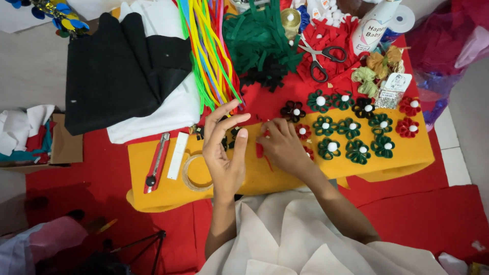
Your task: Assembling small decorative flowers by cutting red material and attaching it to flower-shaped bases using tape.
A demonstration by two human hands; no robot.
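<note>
**Op:** Head view has both hands low on the yellow felt sheet [168, 188], which lies on red cloth [423, 214]. My left hand [224, 147] stands on edge at about 9 o'clock from the right hand [282, 147], fingers spread and half curled, thumb up. I can't tell whether it pinches anything; small dark pieces [229, 136] show behind its fingers.

**Desk:** And the right?

**Op:** Its grip is nearly closed, fingertips pressing on a small red felt piece [261, 150] that lies between the two hands. How tightly it holds, I can't tell.

**Desk:** What sits around them?

**Op:** From the right hand toward 2 o'clock, finished felt flowers [351, 135] in green, red and black, each with a white centre, lie in rows on the yellow sheet. At 9 o'clock from the left hand lies a ring of clear tape [193, 173], then a white strip [178, 155] and a red utility knife [157, 163]. At 12 o'clock a bundle of coloured pipe cleaners [209, 46] lies near folded black fabric [122, 71]. Scissors [320, 58] rest on red felt scraps [331, 38] toward 1 o'clock, beside green scraps [257, 35].
</note>
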